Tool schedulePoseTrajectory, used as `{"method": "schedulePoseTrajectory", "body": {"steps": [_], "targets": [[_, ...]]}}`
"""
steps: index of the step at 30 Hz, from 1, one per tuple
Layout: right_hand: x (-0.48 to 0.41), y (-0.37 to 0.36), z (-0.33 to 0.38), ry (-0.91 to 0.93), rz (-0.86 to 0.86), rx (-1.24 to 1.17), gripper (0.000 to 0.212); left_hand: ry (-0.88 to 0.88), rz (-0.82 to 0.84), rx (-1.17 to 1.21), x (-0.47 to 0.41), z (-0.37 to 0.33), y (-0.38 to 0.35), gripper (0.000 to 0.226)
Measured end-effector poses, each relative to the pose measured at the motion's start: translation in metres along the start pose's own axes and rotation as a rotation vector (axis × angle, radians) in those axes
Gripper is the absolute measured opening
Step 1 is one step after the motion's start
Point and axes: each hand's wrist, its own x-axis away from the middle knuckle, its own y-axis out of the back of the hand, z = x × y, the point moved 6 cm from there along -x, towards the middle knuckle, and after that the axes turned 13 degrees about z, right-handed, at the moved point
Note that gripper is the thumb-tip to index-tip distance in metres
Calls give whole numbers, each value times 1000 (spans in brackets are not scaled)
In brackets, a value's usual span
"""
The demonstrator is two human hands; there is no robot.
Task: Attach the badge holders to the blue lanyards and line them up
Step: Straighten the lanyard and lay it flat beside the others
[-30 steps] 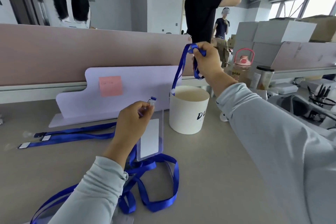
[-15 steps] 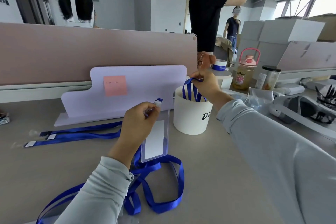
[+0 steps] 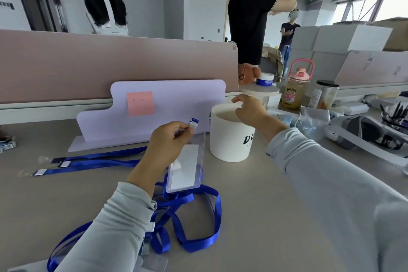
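**Badge holder held up over a heap of blue ribbon**

A grey desk (image 3: 254,205) runs the width of the view, backed by a long pink partition (image 3: 110,62). A lilac board (image 3: 176,99) stands propped against the partition, and just to its right sits a white round tub (image 3: 229,141).

Close to the person, a loose heap of blue lanyards (image 3: 198,223) lies in loops on the desk. Further left, two more lanyards (image 3: 99,161) are laid out flat, side by side, below the board.

The right hand (image 3: 249,110) hovers over the tub's rim, fingers loosely bent and holding nothing. The left hand (image 3: 167,139) is raised above the heap and pinches the clear badge holder (image 3: 185,168) by its top, so it hangs down with its lower edge just over the ribbons. The small metal clip (image 3: 193,123) pokes out past the fingertips. A pink sticky note (image 3: 140,104) is stuck on the board.
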Motion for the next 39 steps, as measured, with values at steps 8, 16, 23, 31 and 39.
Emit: {"method": "schedulePoseTrajectory", "body": {"steps": [8, 16, 23, 31, 39], "targets": [[69, -64, 101, 523, 526, -203, 51, 111, 188, -36, 16, -8, 63, 13], [87, -143, 195, 608, 426, -77, 44, 284, 106, -7, 90, 18, 147, 13], [105, -180, 289, 624, 346, -111, 24, 393, -58, 6, 179, 59, 225, 17], [147, -209, 398, 574, 775, -886, 31, 554, -234, 69, 286, 89, 296, 14], [233, -304, 446, 662, 1177, -521, 32, 597, -352, 65, 355, 101, 330, 12]]}}
